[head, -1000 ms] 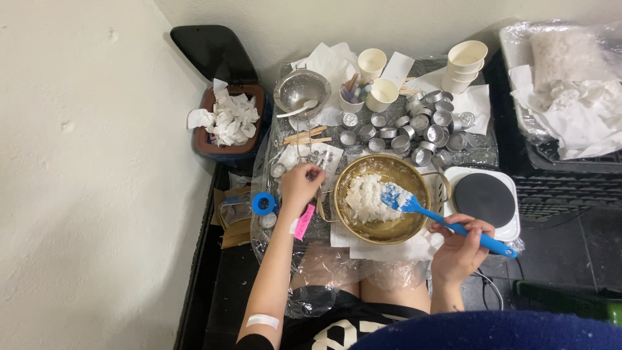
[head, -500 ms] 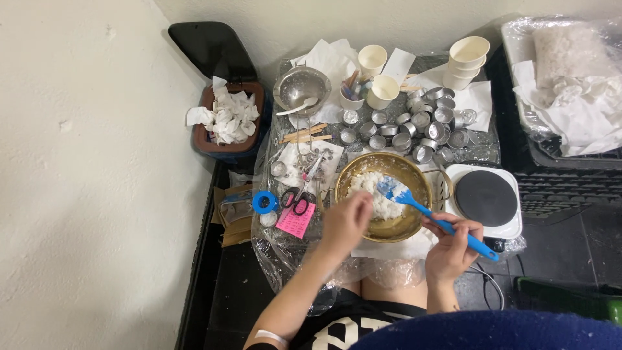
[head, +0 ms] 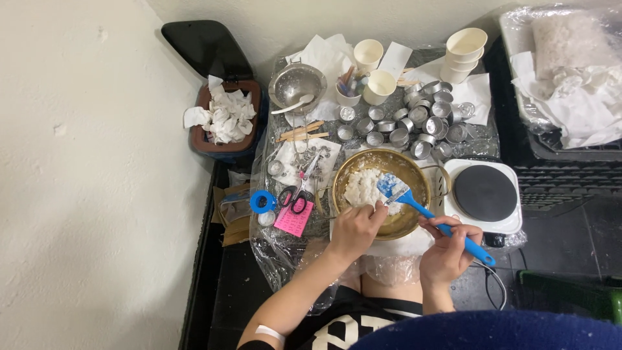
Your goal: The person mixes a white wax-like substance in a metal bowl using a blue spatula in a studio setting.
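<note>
Bowl: the gold metal bowl (head: pixel 382 191) sits at the near middle of the bench (head: pixel 483 135), just beside the white hotplate (head: pixel 486 194); it holds a lump of white crumbly stuff (head: pixel 364 188).
Left hand: the left hand (head: pixel 355 230) rests on the bowl's near rim, fingers (head: pixel 379 210) curled over the edge and touching the white lump, seemingly to steady the bowl.
Right hand: the right hand (head: pixel 446 249) is closed around the handle of the blue spatula (head: pixel 421 209), whose blade lies tilted into the white lump, a scraping angle.
Around: small metal cups (head: pixel 414 123) cluster beyond the bowl; paper cups (head: pixel 463 55) stand behind them; scissors (head: pixel 299 191) lie on a pink note (head: pixel 293 220) to the left, beside a blue tape roll (head: pixel 262 201).
Change: a second ago the left hand was over by the scissors; it has since crossed to the bowl's rim. The spatula has barely shifted.
</note>
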